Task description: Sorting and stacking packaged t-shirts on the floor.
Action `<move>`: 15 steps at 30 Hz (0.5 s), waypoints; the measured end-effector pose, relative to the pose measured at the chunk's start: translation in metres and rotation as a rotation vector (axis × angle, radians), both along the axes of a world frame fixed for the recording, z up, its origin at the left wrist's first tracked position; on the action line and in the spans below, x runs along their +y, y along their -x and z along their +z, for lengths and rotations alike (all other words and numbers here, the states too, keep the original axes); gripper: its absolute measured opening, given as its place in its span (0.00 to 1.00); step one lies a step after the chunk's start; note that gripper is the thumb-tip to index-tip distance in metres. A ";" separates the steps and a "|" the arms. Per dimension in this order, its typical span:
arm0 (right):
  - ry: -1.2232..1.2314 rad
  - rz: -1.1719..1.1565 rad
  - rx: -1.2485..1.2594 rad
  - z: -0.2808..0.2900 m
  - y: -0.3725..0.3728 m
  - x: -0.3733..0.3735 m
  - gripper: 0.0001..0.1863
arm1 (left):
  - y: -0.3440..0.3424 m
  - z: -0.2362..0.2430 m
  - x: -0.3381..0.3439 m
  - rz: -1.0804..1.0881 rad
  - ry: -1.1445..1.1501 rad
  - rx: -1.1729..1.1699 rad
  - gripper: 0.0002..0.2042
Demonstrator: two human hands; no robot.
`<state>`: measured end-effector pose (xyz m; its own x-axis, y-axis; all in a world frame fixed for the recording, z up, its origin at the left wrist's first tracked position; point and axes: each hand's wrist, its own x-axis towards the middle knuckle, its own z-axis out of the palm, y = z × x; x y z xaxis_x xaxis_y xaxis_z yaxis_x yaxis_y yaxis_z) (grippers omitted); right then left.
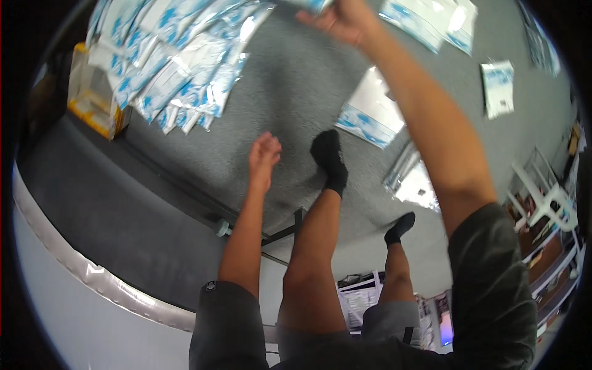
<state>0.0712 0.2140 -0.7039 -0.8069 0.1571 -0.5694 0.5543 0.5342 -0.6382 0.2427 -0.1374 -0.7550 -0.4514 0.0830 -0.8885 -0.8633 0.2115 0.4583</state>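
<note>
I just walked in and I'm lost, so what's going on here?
A person's right hand is at the picture's top edge and seems to hold a blue-and-white packet, partly out of view. The left hand hangs over the grey floor, apparently empty. Many similar packets lie overlapping at upper left; a few more are spread to the right.

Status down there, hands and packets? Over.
Left hand apparently empty. Right hand seemingly holding packet, cut off by top edge. More packets around on grey floor.
</note>
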 end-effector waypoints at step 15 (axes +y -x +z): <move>0.982 -0.545 -0.225 0.140 -0.666 0.063 0.41 | -0.152 0.076 0.221 -0.663 -0.395 -0.731 0.18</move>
